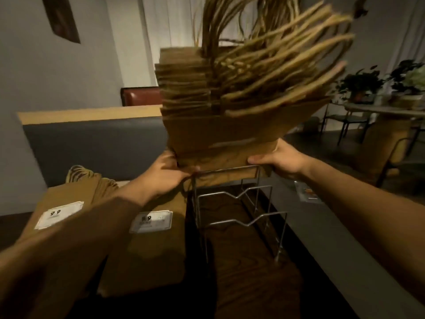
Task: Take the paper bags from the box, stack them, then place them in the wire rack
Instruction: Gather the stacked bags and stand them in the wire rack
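A: Head view, quick pass. Stack of brown paper bags (pixel 220 125) stands upright, twine handles (pixel 271 65) fanning up and right, blurred. Its bottom edge sits at the far top wire of the wire rack (pixel 239 208), apparently entering the farthest slot.

B: Hands?

A: Left hand (pixel 169 171) clasps the stack's lower left corner, fingers curled under the edge. Right hand (pixel 279 161) grips the lower right corner, thumb across the front, other fingers hidden behind the paper. Both are holding the stack, neither spread.

B: Other bags?

A: More flat bags with white "99" labels (pixel 150 222) lie to the left of the rack, near side. One pile (pixel 76 199) with handles at its far end sits further left. Can't tell whether that's the box or loose piles.

B: Risks?

A: Judgement only: the stack is top-heavy and held just at the bottom corners, so it could splay or topple forward. The edge could snag on the wire divider and leave bags straddling two slots. A hard push could tip the light rack.
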